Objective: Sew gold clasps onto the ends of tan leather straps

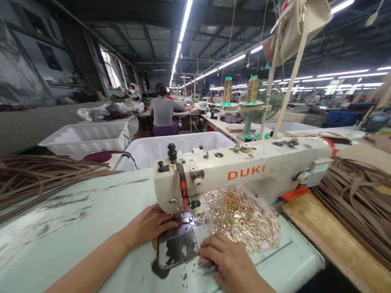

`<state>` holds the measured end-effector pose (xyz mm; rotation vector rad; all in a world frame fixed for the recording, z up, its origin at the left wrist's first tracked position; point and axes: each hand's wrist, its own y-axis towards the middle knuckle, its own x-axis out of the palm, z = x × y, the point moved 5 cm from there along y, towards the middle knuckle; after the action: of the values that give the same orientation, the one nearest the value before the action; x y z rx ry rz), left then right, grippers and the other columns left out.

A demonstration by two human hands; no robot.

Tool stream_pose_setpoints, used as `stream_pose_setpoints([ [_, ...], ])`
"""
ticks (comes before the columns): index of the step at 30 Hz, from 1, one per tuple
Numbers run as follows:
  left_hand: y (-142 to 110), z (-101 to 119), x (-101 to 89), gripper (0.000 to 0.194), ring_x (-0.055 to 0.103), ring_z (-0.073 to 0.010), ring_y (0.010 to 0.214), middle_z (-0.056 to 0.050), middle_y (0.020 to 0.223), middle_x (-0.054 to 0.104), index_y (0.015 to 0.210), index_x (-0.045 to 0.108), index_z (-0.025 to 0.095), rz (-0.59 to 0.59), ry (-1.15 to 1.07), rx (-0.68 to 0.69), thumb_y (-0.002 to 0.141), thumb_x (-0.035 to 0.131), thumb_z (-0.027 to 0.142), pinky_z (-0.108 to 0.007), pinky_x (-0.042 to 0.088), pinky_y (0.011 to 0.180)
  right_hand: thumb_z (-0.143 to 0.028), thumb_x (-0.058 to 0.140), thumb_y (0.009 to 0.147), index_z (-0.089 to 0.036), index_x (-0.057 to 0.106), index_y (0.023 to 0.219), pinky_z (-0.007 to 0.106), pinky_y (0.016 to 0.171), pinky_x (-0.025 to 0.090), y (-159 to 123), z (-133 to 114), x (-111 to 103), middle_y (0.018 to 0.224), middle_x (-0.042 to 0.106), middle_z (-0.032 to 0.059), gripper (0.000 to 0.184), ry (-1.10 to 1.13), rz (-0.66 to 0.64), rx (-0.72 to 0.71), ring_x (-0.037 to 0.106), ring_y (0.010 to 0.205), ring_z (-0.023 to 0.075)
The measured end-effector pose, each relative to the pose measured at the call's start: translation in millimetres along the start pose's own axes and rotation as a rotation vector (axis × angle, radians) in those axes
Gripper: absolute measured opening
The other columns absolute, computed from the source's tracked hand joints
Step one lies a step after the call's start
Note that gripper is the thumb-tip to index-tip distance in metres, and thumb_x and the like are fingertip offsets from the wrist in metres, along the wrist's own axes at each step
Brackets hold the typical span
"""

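Observation:
My left hand (pixel 149 226) lies on the left of the needle area of a cream sewing machine (pixel 247 168) marked DUKI. Its thumb and fingers stretch toward the presser foot (pixel 188 218), the fingertips partly hidden by the machine head; no held piece shows there. My right hand (pixel 226 260) rests right of the metal bed plate (pixel 177 248), its fingers curled over a small dark metal tool (pixel 208 269), mostly covered by the hand. Just behind my right hand, a clear plastic bag of gold-coloured metal hooks (pixel 244 217) sits under the machine arm.
Brown strips lie heaped at the left (pixel 28 184) and the right (pixel 362 203). A wooden board (pixel 329 240) runs along the right. White bins (pixel 182 141) stand behind the table. Thread cones (pixel 252 90) rise above the machine. One person (pixel 165 106) sits ahead; another's hand (pixel 386 144) shows far right.

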<state>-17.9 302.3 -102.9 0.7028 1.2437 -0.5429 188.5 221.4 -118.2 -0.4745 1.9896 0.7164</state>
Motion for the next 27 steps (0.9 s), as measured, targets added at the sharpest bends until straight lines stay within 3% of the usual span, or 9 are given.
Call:
stream_pose_setpoints([
  [4, -6.3, 6.5, -1.1, 0.027, 0.061, -0.0162, 0.094, 0.002, 0.1, 0.067, 0.108, 0.06, 0.026, -0.019, 0.069, -0.011, 0.097, 0.037, 0.035, -0.031, 0.047, 0.089, -0.026, 0.045, 0.093, -0.03, 0.057, 0.103, 0.025, 0.068, 0.033, -0.8, 0.3, 1.1, 0.104, 0.061, -0.0063, 0.015, 0.012, -0.003, 0.0, 0.052, 0.095, 0.0122],
  [12, -22.3, 26.2, 1.0, 0.038, 0.056, -0.0251, 0.108, -0.014, 0.118, 0.06, 0.127, 0.049, 0.016, -0.046, 0.272, -0.045, 0.091, 0.038, 0.013, -0.047, 0.04, 0.099, -0.024, 0.045, 0.093, -0.03, 0.057, 0.104, 0.025, 0.068, 0.034, -1.0, -1.3, -1.0, 0.104, 0.061, -0.0057, 0.018, -0.019, -0.026, 0.01, 0.051, 0.096, 0.0132],
  [15, -23.0, 37.7, 4.1, 0.054, 0.058, -0.025, 0.104, -0.013, 0.115, 0.061, 0.131, 0.045, 0.016, -0.171, 0.415, -0.14, 0.079, 0.046, 0.004, -0.043, 0.043, 0.094, -0.023, 0.046, 0.092, -0.029, 0.057, 0.103, 0.025, 0.067, 0.034, -0.6, -3.2, -1.6, 0.104, 0.061, -0.0055, 0.017, -0.037, -0.031, 0.006, 0.05, 0.097, 0.0132],
  [18, -18.9, 47.6, 6.0, 0.061, 0.06, -0.0242, 0.097, -0.012, 0.108, 0.064, 0.133, 0.043, 0.016, -0.266, 0.501, -0.235, 0.075, 0.043, -0.003, -0.04, 0.047, 0.088, -0.024, 0.045, 0.093, -0.028, 0.057, 0.103, 0.025, 0.066, 0.034, 0.2, -4.4, -2.8, 0.104, 0.061, -0.0053, 0.016, -0.045, -0.032, 0.009, 0.05, 0.098, 0.0133],
  [24, -13.1, 51.1, -2.4, 0.06, 0.065, -0.0293, 0.07, -0.013, 0.087, 0.067, 0.13, 0.047, 0.019, -0.326, 0.492, -0.287, 0.077, 0.038, -0.006, -0.042, 0.052, 0.06, -0.024, 0.045, 0.093, -0.029, 0.058, 0.103, 0.025, 0.065, 0.034, 0.6, -4.6, -5.1, 0.103, 0.061, -0.005, 0.017, -0.063, -0.034, 0.008, 0.05, 0.097, 0.0136],
  [27, -10.9, 41.4, -10.6, 0.056, 0.065, -0.0302, 0.067, -0.008, 0.077, 0.067, 0.13, 0.047, 0.027, -0.33, 0.397, -0.248, 0.081, 0.044, 0.001, -0.042, 0.05, 0.059, -0.025, 0.045, 0.093, -0.029, 0.058, 0.104, 0.025, 0.066, 0.036, -0.3, -4.9, -5.3, 0.104, 0.061, -0.0045, 0.018, -0.061, -0.035, 0.008, 0.05, 0.097, 0.014],
])
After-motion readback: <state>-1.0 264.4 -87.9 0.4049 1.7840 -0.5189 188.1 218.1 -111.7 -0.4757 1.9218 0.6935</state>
